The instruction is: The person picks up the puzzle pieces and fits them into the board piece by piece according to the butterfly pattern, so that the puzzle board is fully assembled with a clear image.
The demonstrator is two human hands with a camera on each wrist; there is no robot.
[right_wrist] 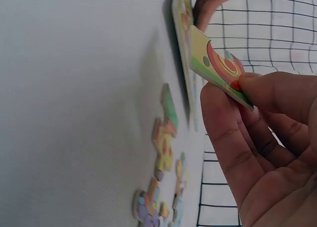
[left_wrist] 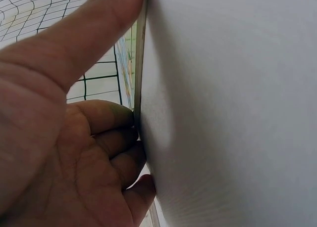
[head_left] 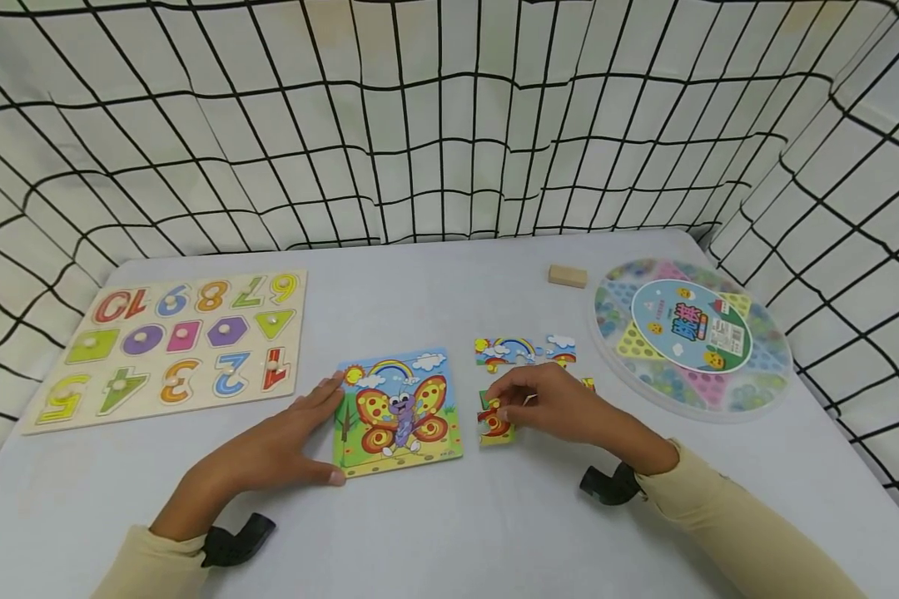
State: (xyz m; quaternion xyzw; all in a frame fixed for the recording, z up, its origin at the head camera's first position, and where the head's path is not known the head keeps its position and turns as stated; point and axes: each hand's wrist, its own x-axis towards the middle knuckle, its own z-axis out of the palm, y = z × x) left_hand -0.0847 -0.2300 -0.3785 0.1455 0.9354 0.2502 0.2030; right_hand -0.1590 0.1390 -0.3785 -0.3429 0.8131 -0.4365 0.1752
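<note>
Left hand [head_left: 280, 445] lies w/ fingers fairly straight along the left edge of the butterfly board [head_left: 399, 413], thumb spread wide to the near left corner; it touches the edge but doesn't grip it. Prob. a brace, so the board can't slide left. Board's flat on the white table [head_left: 449, 541], btwn both hands, where either can reach it.

Right hand [head_left: 550, 403], just right of the board, is nearly closed: thumb & fingers pinch one puzzle piece [right_wrist: 218, 64], red/yellow w/ a green edge. It's held at one end & tilted, prob. b/c that leaves most of the picture side showing. Other loose pieces [head_left: 514, 348] lie by & beyond this hand, some w/ sky & rainbow; prob. put there for a short reach. Hand covers a few, so can't tell how many.

Farther out, number board [head_left: 207, 363] sits on the left, round game box [head_left: 692, 333] on the right, both prob. set aside to leave working room. Small wood block [head_left: 567, 276] is near the box's far left side. Black net [head_left: 440, 76] stands past the far table edge, prob. as a screen.
</note>
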